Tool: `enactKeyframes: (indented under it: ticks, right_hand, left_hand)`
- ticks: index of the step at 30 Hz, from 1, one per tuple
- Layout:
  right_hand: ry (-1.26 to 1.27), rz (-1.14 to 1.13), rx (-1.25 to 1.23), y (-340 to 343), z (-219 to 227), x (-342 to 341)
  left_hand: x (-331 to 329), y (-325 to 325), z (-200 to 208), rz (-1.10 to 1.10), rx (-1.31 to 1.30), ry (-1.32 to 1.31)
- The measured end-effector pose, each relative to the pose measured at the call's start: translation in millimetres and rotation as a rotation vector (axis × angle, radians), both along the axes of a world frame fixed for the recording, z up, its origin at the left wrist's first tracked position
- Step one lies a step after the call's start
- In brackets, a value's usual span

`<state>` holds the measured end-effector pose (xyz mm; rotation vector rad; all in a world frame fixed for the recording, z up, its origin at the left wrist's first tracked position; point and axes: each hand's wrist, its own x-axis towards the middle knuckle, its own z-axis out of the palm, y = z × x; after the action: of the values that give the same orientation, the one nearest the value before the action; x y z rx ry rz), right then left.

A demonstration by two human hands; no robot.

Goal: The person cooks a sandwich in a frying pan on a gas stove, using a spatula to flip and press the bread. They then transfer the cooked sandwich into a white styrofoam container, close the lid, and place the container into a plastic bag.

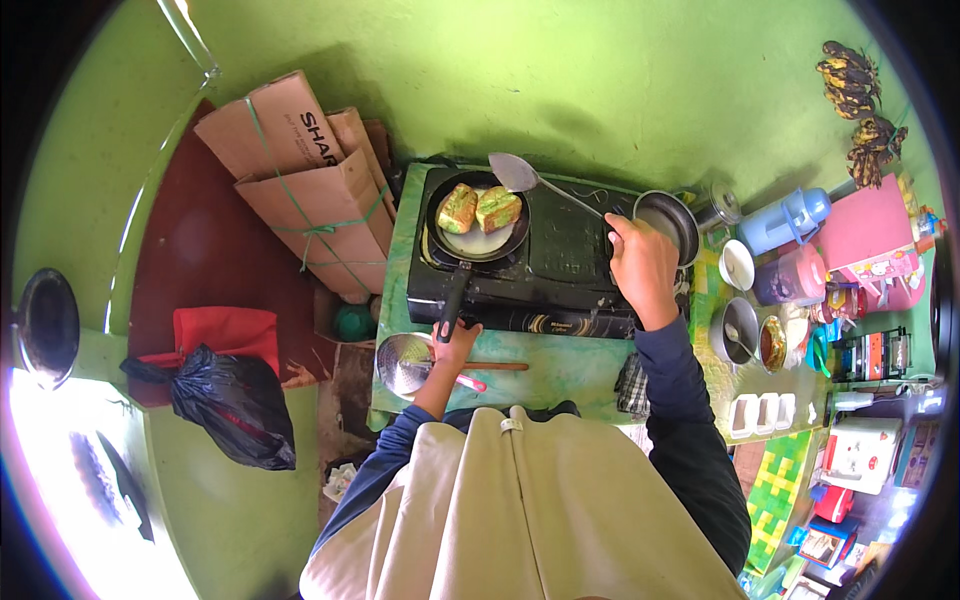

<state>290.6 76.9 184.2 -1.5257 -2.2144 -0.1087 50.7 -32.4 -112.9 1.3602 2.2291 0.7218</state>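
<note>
In my right hand (642,258) is the handle of a metal spatula (515,172), its blade raised over the back of a black two-burner gas stove (565,245). A small black frying pan (436,240) sits on the left burner. Two golden-brown, green-flecked pieces of food (478,209) lie in it, side by side in pale oil. At the stove's front edge, my left hand (455,345) is beneath the end of the pan's handle. Its fingers are partly hidden, and whether they touch the handle or the stove's front cannot be made out.
A metal strainer (402,366) and a wooden-handled utensil (500,366) lie before the stove. Another dark pan (668,222) stands right of it. Further right are a metal bowl (735,335) and a blue flask (785,217). Tied cardboard (320,220) leans at the left.
</note>
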Motion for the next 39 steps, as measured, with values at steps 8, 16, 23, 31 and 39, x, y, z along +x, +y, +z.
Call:
enactKeyframes:
  ticks: [8,16,23,31,39]
  right_hand:
    - [0.005,0.04,0.011,-10,-1,-5]
    - [0.097,-0.096,-0.134,-17,0,-7]
    - [0.036,-0.033,-0.183,-3,14,-12]
    - [-0.18,0.017,-0.259,20,40,-44]
    - [-0.271,-0.074,-0.482,26,46,-58]
  left_hand:
    - [-1,0,11,0.121,0.079,-0.139]
    - [-1,-3,-6,-0.194,0.205,-0.063]
    - [-39,-36,-6,0.186,0.065,-1.397]
    - [-52,-30,83,0.06,-0.11,-1.681]
    - [-29,-15,76,0.075,-0.11,-1.461]
